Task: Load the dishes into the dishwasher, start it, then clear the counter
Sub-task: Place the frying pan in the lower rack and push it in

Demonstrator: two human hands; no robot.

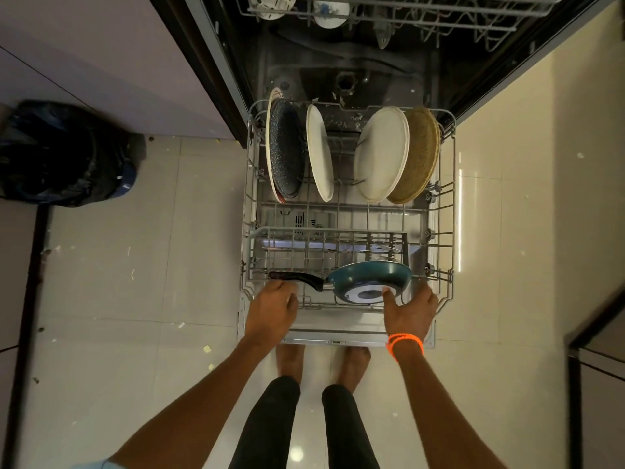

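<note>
Left hand [273, 308] grips the black handle [295, 278]; right hand [411, 308], fingers spread, presses the teal frying pan [370, 280]. Pan stands on edge at front of lower rack [443, 231], long axis left-right, approx. between both hands.

The pulled-out lower rack [439, 231] holds five plates standing on edge: one dark speckled plate [287, 150], one red-rimmed white plate [269, 143] behind it, two plain white plates [319, 154] [382, 157] and one tan speckled plate [421, 154]. One teal frying pan [368, 275] sits at the front. Two hands [274, 308] [411, 309] reach in. One black bin bag [64, 154] lies on the floor.
</note>
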